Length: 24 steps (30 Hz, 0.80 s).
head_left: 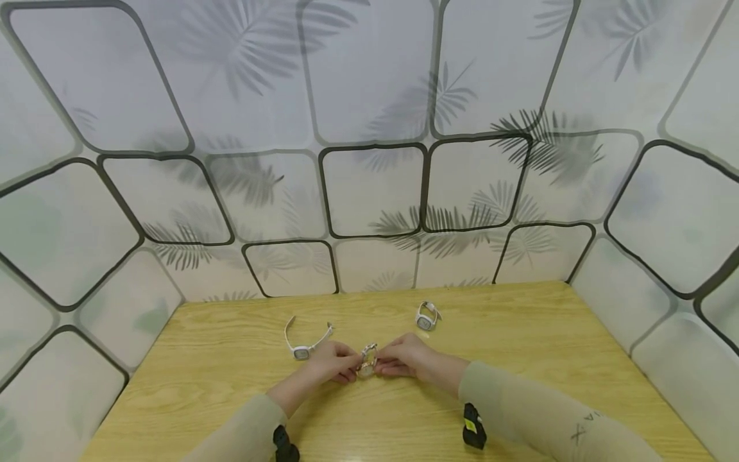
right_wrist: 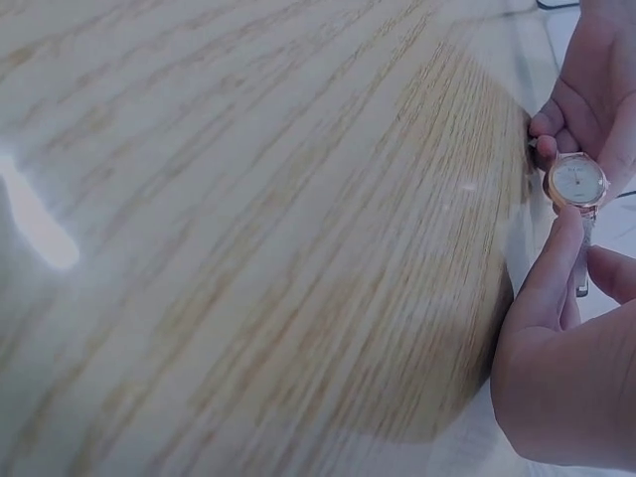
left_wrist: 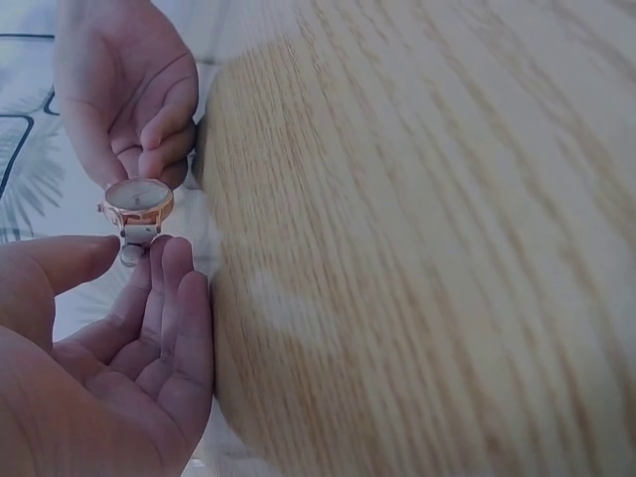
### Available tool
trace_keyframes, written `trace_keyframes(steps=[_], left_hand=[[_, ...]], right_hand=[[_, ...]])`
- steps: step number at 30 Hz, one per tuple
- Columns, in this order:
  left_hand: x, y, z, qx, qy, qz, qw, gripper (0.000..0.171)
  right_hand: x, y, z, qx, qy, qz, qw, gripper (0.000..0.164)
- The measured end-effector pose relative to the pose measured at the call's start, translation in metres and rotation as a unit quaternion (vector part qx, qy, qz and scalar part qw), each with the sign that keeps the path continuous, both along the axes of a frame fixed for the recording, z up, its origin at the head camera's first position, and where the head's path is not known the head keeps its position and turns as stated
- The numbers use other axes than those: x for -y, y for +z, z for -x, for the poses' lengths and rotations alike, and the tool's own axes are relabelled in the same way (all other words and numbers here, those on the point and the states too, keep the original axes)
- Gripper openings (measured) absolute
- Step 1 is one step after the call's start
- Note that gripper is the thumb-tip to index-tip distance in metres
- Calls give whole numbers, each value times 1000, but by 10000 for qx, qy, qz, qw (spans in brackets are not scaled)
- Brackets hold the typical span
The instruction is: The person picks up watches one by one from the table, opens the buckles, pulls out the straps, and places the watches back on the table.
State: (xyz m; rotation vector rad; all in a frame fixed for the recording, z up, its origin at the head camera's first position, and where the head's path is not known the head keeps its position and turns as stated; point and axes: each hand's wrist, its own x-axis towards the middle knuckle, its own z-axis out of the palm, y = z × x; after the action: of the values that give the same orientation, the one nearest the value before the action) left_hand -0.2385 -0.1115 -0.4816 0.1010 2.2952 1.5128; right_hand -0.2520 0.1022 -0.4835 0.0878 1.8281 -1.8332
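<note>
A wristwatch (head_left: 367, 369) with a rose-gold case and a pale dial is held between both hands, low over the table. My left hand (head_left: 330, 363) pinches it from the left, its thumb by the strap in the left wrist view. From the other side my right hand (head_left: 411, 357) grips the same watch, fingertips close to the case. The round dial (right_wrist: 576, 182) faces up towards the right wrist camera. Fingers partly hide the strap.
Just beyond the left hand lies a white watch (head_left: 301, 353) with a squarish face, its strap spread open. Another white watch (head_left: 426, 321) stands with its strap looped, behind the right hand. Patterned fabric walls (head_left: 375, 192) enclose the wooden table (head_left: 231, 346) at the back and sides.
</note>
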Motion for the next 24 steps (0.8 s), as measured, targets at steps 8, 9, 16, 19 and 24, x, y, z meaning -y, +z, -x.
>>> trace_keyframes(steps=[8,9,16,19,24], left_hand=[[0,-2,2,89,46,-55,9999,21],[0,-2,2,111,33,-105,9999,21],[2,-3,3,196,-148,-489,9985,24],[3,-1,2,253,-197,-610,9976,23],[5,2,0,330,-226,-826,9958,23]], right_hand=[[0,-2,-1,158,-31,118,9998,26],[0,-3,-1,159,-32,140,9998,26],[0,-2,-2,168,-33,250,9995,25],[-1,-1,-3,163,-5,252,9996,23],[-3,2,-3,133,72,273,9995,25]])
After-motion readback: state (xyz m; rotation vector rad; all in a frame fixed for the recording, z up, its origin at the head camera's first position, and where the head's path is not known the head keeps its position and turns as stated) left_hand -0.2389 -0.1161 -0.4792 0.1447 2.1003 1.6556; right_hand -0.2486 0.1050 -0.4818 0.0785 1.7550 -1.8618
